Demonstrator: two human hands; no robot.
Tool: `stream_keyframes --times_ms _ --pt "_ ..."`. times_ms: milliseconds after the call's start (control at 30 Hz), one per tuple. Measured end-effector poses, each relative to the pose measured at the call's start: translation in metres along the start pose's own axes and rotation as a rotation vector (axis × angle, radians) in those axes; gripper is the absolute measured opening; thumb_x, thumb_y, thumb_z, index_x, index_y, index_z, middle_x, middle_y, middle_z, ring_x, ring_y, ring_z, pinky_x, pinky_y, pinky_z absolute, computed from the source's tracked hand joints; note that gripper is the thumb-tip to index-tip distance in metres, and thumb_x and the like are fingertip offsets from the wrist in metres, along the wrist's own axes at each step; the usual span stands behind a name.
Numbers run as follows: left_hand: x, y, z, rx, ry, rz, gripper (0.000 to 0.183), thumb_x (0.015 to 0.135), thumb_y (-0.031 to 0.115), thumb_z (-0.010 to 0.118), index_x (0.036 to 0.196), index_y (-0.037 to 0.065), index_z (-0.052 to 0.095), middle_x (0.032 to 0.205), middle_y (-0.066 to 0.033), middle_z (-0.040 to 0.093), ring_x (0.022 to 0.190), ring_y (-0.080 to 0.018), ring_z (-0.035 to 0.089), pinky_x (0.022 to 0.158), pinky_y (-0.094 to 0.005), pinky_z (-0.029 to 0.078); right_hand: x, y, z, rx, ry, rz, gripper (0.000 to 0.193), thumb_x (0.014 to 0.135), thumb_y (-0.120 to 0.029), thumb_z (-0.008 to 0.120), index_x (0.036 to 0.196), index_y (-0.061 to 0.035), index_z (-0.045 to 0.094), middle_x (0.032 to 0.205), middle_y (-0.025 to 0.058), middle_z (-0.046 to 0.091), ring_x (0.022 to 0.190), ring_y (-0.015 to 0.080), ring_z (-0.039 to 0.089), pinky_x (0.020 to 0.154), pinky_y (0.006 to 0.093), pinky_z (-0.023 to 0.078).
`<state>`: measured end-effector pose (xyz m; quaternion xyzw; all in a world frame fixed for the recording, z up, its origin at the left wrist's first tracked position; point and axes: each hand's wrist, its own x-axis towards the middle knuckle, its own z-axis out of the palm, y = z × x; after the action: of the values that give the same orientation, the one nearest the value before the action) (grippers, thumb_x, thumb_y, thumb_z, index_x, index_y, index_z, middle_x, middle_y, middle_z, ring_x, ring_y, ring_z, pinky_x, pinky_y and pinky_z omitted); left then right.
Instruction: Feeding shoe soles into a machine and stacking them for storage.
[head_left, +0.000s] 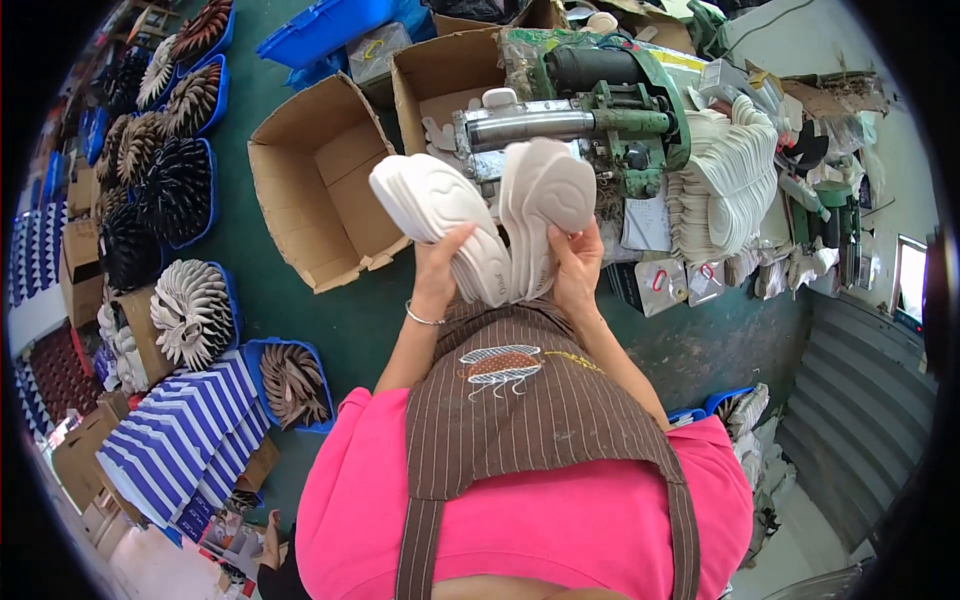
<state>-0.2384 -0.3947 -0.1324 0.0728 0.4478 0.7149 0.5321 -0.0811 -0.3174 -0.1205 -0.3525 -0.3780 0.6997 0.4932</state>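
My left hand (438, 272) is closed on a fanned stack of white shoe insoles (440, 195), gripping its outer side. A second stack of insoles (562, 192), slightly greyer, is pinched in my right hand (576, 266), thumb on the top piece. Both stacks tilt upward side by side in front of my apron (540, 400), their heel ends close together. The fingers behind each stack are mostly hidden. Just beyond the insoles lies a green machine (640, 120) with a shiny metal roller (530, 126).
An open cardboard box (340, 180) stands left of the machine, with another box (450, 70) behind it. Many white insoles (728, 185) are piled at the right. Blue baskets of fanned insoles (180, 190) line the far left. Part of another person's arm (271, 545) shows at lower left.
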Motion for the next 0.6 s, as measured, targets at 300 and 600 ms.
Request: stream_keyframes --times_ms 300,600 --pt "-0.004 0.013 -0.033 -0.294 -0.114 -0.134 0.057 0.082 0.015 0.058 0.129 -0.007 0.035 0.124 -0.023 0.05 0.11 -0.036 0.053 0.096 -0.0451 0.044 0.056 0.023 -0.009 -0.298 0.001 -0.01 0.027 0.085 0.001 0.057 0.112 0.0002 0.053 0.102 0.0045 0.059 0.095 0.011 0.054 0.084 0.0245 0.042" --pt "-0.01 0.015 -0.016 -0.262 -0.047 -0.118 0.047 0.08 0.003 0.059 0.123 -0.004 0.043 0.113 -0.0156 0.057 0.102 -0.0258 0.059 0.088 -0.0379 0.05 0.053 0.044 -0.032 -0.578 -0.016 0.041 0.02 0.086 -0.006 0.058 0.105 0.0015 0.061 0.093 0.0017 0.063 0.081 0.0071 0.054 0.071 0.0214 0.043"
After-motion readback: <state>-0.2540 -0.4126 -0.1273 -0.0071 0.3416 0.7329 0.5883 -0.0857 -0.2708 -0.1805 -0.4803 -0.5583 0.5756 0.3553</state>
